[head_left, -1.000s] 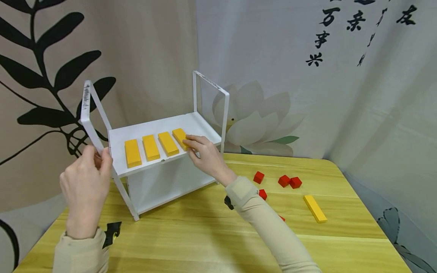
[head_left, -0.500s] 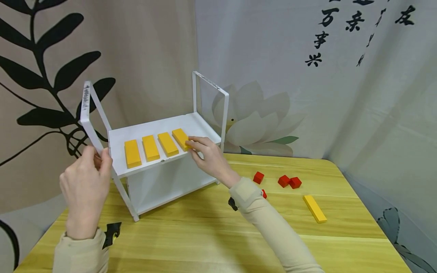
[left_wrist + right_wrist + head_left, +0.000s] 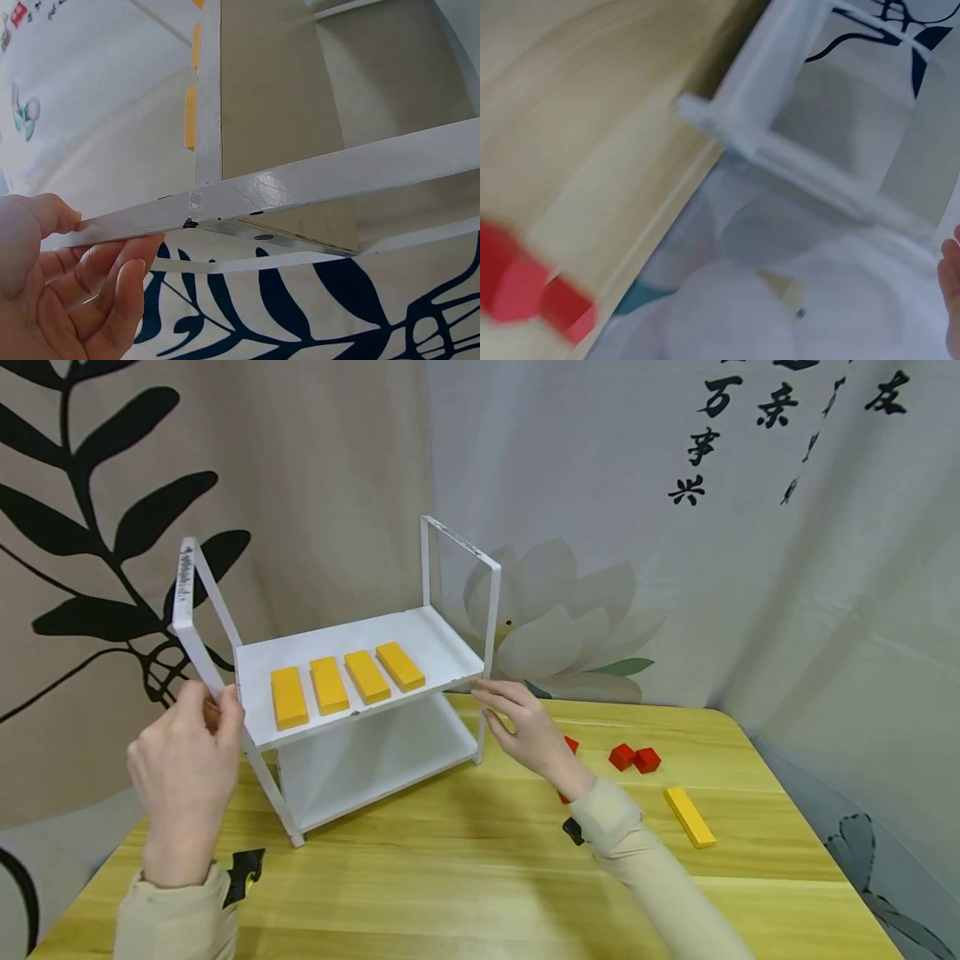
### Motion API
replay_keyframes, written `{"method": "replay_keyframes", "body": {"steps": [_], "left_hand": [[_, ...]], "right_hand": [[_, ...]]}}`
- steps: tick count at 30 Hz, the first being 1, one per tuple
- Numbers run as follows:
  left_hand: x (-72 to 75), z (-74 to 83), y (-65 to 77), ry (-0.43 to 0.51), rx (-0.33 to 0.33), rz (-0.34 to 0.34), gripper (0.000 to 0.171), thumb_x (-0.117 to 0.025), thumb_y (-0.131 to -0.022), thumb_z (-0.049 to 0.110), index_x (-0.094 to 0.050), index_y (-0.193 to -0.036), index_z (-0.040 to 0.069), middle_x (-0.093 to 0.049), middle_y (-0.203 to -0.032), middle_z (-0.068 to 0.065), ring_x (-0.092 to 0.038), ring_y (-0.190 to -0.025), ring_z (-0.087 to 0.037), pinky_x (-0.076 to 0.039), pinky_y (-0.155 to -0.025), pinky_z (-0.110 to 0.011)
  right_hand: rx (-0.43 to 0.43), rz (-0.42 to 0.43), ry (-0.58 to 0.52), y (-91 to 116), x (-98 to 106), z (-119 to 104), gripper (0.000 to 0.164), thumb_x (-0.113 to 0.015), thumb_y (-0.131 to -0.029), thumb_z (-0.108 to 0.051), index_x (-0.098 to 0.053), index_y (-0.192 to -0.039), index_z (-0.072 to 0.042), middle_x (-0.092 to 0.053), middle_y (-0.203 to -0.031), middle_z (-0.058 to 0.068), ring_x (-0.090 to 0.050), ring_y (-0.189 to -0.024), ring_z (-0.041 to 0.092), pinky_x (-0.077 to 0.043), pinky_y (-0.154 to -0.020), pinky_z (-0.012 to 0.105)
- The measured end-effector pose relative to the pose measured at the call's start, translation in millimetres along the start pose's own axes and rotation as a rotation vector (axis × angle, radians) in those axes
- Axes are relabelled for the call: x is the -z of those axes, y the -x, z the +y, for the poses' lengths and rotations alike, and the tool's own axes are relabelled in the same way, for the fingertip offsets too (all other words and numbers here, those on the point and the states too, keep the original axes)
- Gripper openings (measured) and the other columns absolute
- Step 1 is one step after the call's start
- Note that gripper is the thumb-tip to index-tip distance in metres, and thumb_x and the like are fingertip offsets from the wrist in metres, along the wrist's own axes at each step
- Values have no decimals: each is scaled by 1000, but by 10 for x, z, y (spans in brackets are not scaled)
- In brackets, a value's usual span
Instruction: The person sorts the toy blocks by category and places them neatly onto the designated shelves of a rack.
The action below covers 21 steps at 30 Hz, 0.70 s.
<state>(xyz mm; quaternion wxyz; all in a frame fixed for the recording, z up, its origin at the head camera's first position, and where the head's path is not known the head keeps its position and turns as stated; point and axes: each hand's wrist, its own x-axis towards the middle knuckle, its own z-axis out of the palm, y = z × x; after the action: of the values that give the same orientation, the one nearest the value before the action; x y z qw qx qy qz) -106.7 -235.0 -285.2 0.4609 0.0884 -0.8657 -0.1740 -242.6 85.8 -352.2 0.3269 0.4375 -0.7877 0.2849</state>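
A white two-tier rack (image 3: pixel 330 639) stands on the table. My left hand (image 3: pixel 180 777) pinches its front left post between thumb and fingers, a grip that the left wrist view also shows on the white bar (image 3: pixel 300 169). Several yellow blocks lie in a spaced row on the upper shelf, from the leftmost block (image 3: pixel 289 697) to the rightmost block (image 3: pixel 401 666). Holding nothing, my right hand (image 3: pixel 525 731) hovers by the rack's front right post with its fingers loosely extended. I cannot tell whether the fingertips touch the post. Only a bit of right hand (image 3: pixel 951 289) shows in the right wrist view.
On the wooden table (image 3: pixel 450 877), a yellow block (image 3: pixel 690 817) lies at the right. Two red cubes, one of them this cube (image 3: pixel 622 757), sit together behind it. More red pieces are partly hidden by my right arm. Printed curtains (image 3: pixel 562 460) hang behind.
My right hand has let go of the rightmost yellow block on the upper shelf and moved right, to the rack's right post. The left hand keeps its hold.
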Motion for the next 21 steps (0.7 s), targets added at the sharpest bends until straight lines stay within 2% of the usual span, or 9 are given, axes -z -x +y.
{"method": "replay_keyframes", "body": {"steps": [4, 9, 12, 14, 16, 19, 21], "left_hand": [[-2, -4, 1, 2, -4, 4, 31, -50, -96, 20, -55, -82, -7, -55, -56, -21, -34, -38, -22, -20, -41, -26], [-3, -13, -9, 6, -8, 15, 31, -50, -96, 20, -55, -81, -7, -55, -55, -21, -35, -38, -23, -20, -41, -26], [-3, -16, -11, 9, -7, 13, 31, -50, -96, 20, -55, -80, -7, -54, -55, -21, -35, -38, -23, -21, -42, -26], [-5, -15, -9, 10, -5, 8, 32, -50, -96, 20, -55, -80, -7, -54, -56, -21, -36, -38, -23, -21, -41, -26], [-7, -14, -7, 14, -3, 1, 32, -50, -96, 20, -55, -81, -7, -55, -56, -21, -36, -38, -23, -21, -41, -26], [-10, -11, -7, 13, -1, -4, 32, -50, -96, 20, -55, -81, -7, -55, -57, -21, -36, -38, -23, -21, -41, -26], [-9, -11, -6, 10, 1, -4, 32, -50, -96, 20, -55, -81, -7, -55, -56, -21, -35, -38, -23, -21, -41, -26]], "right_hand": [[-50, -8, 50, 306, 194, 147, 33, -67, -83, 0, -66, -116, -4, -64, -122, 14, -60, -113, 28, -50, -94, 42], [-121, -21, 114, 733, 478, 327, 38, -70, -80, 0, -66, -117, -6, -64, -121, 13, -61, -111, 29, -53, -86, 42], [-170, -41, 157, 1007, 650, 432, 40, -71, -78, 1, -66, -117, -6, -65, -121, 13, -60, -111, 29, -52, -87, 41], [-198, -46, 190, 1204, 754, 506, 40, -72, -77, 1, -66, -116, -6, -65, -119, 13, -60, -110, 29, -50, -90, 35], [-222, -43, 212, 1403, 849, 573, 40, -72, -76, 3, -67, -114, -4, -66, -117, 14, -61, -109, 30, -45, -97, 23], [-251, -43, 229, 1682, 981, 663, 39, -73, -73, 6, -68, -111, -1, -67, -113, 17, -60, -105, 33, -30, -102, 4], [-287, -66, 231, 1841, 1067, 711, 39, -72, -73, 7, -67, -111, 0, -66, -113, 18, -59, -105, 34, -20, -101, -1]]}}
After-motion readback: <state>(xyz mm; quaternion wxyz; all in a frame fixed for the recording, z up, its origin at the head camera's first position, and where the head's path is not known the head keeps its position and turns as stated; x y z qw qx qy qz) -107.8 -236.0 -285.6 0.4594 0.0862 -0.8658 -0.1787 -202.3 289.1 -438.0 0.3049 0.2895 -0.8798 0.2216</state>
